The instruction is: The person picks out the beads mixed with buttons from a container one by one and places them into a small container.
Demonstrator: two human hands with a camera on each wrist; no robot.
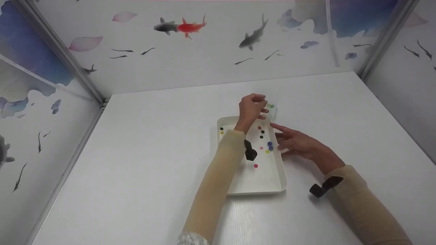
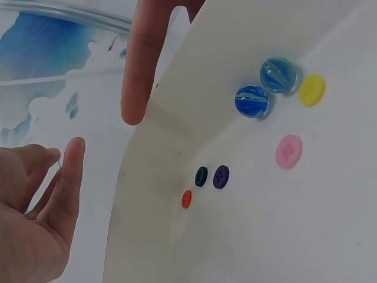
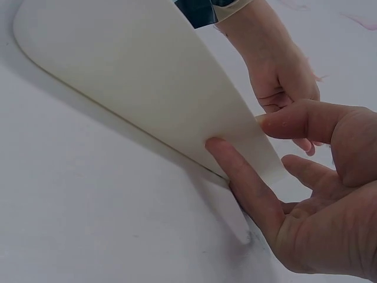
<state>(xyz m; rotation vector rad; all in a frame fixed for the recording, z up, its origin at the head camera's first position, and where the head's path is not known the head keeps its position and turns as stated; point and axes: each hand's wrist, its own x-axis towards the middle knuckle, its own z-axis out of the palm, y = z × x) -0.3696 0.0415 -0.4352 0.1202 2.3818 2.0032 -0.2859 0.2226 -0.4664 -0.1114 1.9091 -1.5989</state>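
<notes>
A cream tray (image 1: 277,177) holds several loose buttons and blue marbles (image 2: 253,101). Over its far end is my left hand (image 1: 251,108), fingers bent, beside a small clear container (image 1: 274,111) with green pieces in it. In the left wrist view, its thumb and a finger pinch a thin pale thing (image 2: 60,161), whose kind I cannot tell. My right hand (image 1: 301,144) lies along the tray's right side. One of its fingertips (image 3: 219,147) rests on the outer wall and another finger is right at the rim.
Inside the tray lie a pink button (image 2: 288,151), a yellow button (image 2: 312,90), a small orange button (image 2: 187,199) and dark buttons (image 2: 221,177). A red button (image 1: 255,166) is nearer the front. White panels (image 1: 218,64) with printed fish enclose the white table (image 1: 163,153).
</notes>
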